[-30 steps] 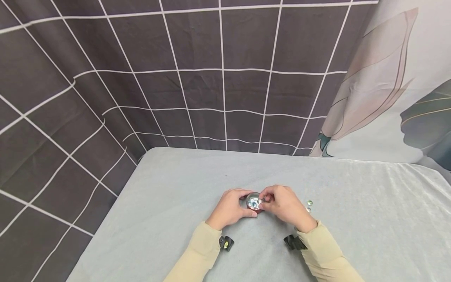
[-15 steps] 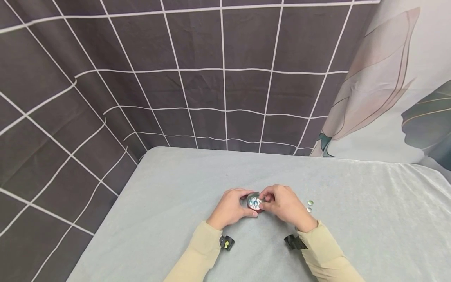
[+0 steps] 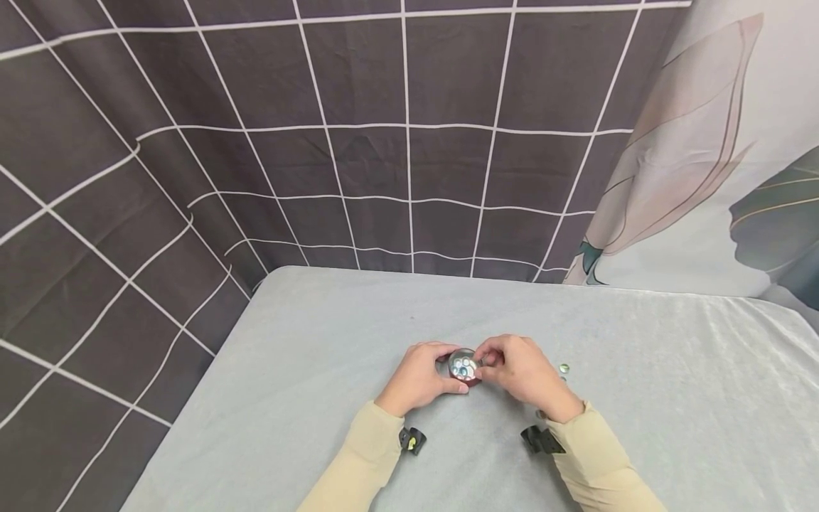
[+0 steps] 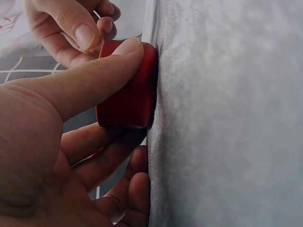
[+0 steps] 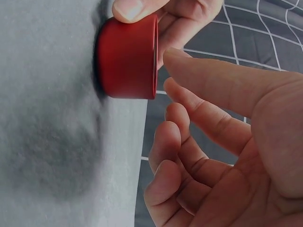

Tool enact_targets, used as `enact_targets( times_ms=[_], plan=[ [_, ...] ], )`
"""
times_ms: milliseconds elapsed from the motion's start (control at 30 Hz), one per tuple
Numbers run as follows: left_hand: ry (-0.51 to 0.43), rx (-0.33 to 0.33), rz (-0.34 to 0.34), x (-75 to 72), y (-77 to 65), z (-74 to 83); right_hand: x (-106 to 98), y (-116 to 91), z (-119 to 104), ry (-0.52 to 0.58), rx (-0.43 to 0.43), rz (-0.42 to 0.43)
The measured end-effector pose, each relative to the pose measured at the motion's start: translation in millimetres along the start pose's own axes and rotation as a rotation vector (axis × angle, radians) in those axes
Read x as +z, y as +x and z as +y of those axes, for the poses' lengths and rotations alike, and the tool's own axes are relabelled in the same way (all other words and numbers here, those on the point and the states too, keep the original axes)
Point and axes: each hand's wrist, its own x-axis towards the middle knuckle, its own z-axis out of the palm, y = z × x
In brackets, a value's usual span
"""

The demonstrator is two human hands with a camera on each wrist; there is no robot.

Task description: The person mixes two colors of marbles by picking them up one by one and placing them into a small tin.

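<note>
A small red round cup (image 5: pixel 127 59) stands upright on the grey cloth, its inside silvery. Several clear glass beads (image 3: pixel 463 368) lie in it, seen from above in the head view. My left hand (image 3: pixel 416 377) grips the cup from the left, the thumb (image 4: pixel 104 78) on the near side and fingers behind. Right of the rim is my right hand (image 3: pixel 518 370), its thumb and index finger close to the opening with a gap between them. In the right wrist view its other fingers (image 5: pixel 165 146) are loosely bent, and nothing shows between them.
A greenish glass bead (image 3: pixel 564 368) lies on the cloth right of the right hand, another mostly hidden behind that wrist. Grey cloth (image 3: pixel 333 320) covers the table. A dark gridded curtain (image 3: pixel 358 163) hangs behind, a floral one (image 3: pixel 691 142) at right.
My right hand has shifted slightly right, away from the cup's middle, now covering most of the nearer loose bead. The left hand and the cup stay in place.
</note>
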Motion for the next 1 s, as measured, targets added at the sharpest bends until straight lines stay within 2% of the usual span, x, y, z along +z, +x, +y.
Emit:
enact_targets(
  times_ms=[467, 1000],
  plan=[
    [0.005, 0.012, 0.011, 0.4, 1.0, 0.6, -13, -6, 9, 0.002, -0.014, 0.021],
    [0.014, -0.007, -0.005, -0.4, -0.9, 2.5, -24, -14, 20, 0.000, 0.002, 0.048]
  ],
)
